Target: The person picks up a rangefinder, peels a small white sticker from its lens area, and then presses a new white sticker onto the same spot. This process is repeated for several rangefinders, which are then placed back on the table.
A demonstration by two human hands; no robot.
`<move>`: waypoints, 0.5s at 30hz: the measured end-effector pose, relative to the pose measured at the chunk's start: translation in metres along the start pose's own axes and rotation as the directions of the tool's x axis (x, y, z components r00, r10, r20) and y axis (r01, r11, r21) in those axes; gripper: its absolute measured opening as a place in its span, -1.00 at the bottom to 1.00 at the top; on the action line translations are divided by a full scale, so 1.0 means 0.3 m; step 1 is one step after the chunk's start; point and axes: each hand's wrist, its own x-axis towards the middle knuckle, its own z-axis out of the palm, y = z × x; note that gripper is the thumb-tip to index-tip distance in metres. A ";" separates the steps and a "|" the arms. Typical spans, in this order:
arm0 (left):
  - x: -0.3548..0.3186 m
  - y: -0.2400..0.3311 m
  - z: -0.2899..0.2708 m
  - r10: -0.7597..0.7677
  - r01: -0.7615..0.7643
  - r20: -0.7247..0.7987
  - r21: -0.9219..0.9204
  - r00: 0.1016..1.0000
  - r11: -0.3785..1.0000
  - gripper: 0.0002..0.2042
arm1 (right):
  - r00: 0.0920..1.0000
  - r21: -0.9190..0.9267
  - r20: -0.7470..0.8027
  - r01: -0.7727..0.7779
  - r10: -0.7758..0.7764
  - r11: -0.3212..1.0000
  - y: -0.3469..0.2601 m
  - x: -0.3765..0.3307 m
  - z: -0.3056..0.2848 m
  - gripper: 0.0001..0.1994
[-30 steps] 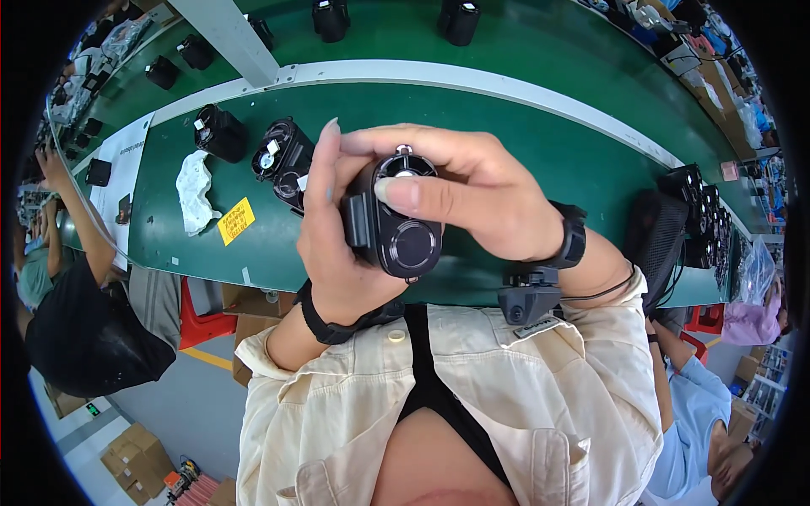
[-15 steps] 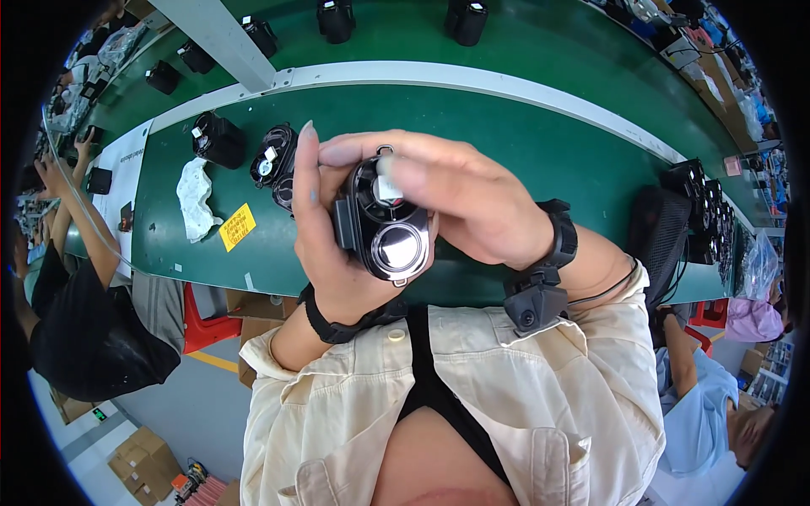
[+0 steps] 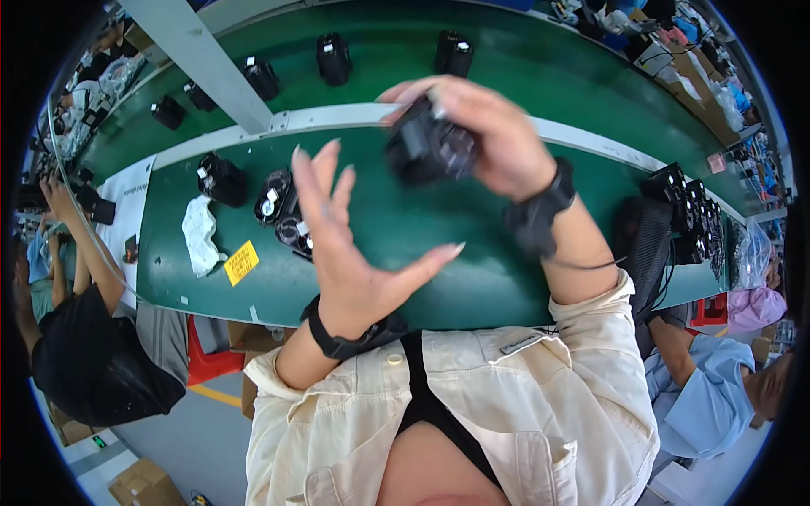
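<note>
My right hand [image 3: 508, 143] grips a black device [image 3: 426, 148] with a rounded body, raised over the far middle of the green table [image 3: 422, 278]; motion smears its details. Apart from it, my left hand [image 3: 346, 270] is open, fingers spread and holding nothing. Just left of that hand lies a similar black device [image 3: 274, 198] with round openings facing up, partly hidden by the fingers. Farther left stands another black unit [image 3: 221, 181] with a white tag. Near it lie a crumpled white tissue [image 3: 199, 236] and a yellow note [image 3: 242, 263].
Beyond a white metal rail [image 3: 337, 116], several black units [image 3: 334, 61] stand in a row on a green surface. A slanted post [image 3: 198, 63] rises at left. On the right are a black mesh case [image 3: 643, 240] and stacked black units [image 3: 696, 211]. Co-workers sit on both sides.
My hands have parted. The right one has carried the black device away from my body, up and rightward, turning it. The left one has let go and spread its fingers.
</note>
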 end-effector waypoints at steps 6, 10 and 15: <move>-0.041 0.028 -0.118 0.143 -0.139 -0.078 0.056 0.987 0.989 0.10 | 0.696 -0.546 -0.607 -0.015 -0.383 0.838 -0.036 0.042 -0.604 -0.70; -0.059 -0.001 -0.186 0.149 -0.139 -0.181 0.070 0.972 0.988 0.01 | 0.495 -0.740 -0.673 -0.434 -0.550 0.514 0.086 0.045 -0.902 -0.71; -0.077 -0.006 -0.275 0.087 -0.045 -0.340 0.129 0.936 0.991 -0.08 | 0.626 -0.834 -0.057 -0.458 -0.778 -0.307 -0.014 0.185 -0.655 -0.65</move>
